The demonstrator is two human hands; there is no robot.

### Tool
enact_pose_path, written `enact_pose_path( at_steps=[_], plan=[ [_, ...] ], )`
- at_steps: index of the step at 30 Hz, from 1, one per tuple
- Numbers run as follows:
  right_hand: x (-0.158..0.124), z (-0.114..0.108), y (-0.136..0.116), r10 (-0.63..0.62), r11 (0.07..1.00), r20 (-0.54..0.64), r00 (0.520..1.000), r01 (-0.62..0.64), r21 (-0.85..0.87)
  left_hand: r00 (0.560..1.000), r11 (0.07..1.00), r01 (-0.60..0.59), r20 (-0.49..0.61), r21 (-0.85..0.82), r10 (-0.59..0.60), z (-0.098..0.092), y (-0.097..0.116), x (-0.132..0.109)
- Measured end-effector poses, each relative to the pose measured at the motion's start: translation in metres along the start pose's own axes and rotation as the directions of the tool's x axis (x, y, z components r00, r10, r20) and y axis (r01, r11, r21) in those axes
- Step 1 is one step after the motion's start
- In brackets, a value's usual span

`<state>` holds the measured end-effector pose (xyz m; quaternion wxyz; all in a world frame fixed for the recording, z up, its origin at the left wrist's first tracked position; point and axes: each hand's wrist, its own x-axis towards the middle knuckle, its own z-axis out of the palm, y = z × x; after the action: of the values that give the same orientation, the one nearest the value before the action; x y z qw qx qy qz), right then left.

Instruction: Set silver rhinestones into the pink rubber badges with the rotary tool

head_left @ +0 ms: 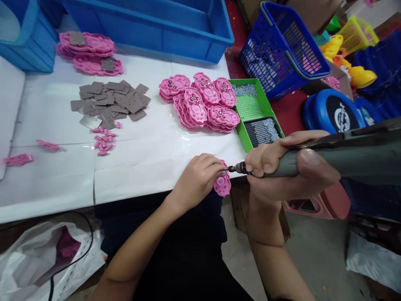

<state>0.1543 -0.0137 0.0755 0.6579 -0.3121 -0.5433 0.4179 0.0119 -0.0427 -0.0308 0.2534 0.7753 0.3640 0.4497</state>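
My right hand (282, 167) is wrapped around a grey-green electric screwdriver (291, 162), its tip pointing left. The tip meets a pink plastic part (222, 184) at the table's front edge. My left hand (203, 173) grips that same part, fingers over its upper half, so what lies under them is hidden. Beyond my hands sit stacks of similar pink parts (194, 104) with small metal pieces on them. To their right a green tray (249, 108) holds small silvery screws (244, 90) and a black perforated insert (257, 133) with more screws.
Grey metal plates (112, 100) lie heaped at centre left, near small pink pieces (103, 140). More pink parts (90, 62) are stacked behind. Blue bins (150, 33) line the back; a blue basket (282, 50) stands beyond the tray. A white bag (34, 259) sits below left.
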Motion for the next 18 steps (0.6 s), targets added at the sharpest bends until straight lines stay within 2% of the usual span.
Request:
enact_pose_path(
  at_steps=[4,9,13,18],
  plan=[
    [0.000,0.000,0.006,-0.041,0.999,0.000,0.999,0.041,-0.030,1.000,1.000,0.014,-0.001,0.013,-0.014,0.000,0.000,0.000],
    [-0.001,-0.005,0.011,-0.084,0.996,0.055,0.995,0.085,-0.015,1.000,0.999,0.029,0.007,0.021,-0.029,0.000,0.000,0.000],
    [-0.005,-0.004,0.012,-0.100,0.994,0.027,0.995,0.101,-0.041,0.999,0.998,0.047,0.019,0.033,-0.048,0.000,-0.001,0.001],
    [-0.007,-0.001,0.015,-0.055,0.996,-0.028,0.998,0.053,-0.070,0.994,0.996,0.082,0.062,0.046,-0.085,-0.002,0.001,0.002]
  ],
)
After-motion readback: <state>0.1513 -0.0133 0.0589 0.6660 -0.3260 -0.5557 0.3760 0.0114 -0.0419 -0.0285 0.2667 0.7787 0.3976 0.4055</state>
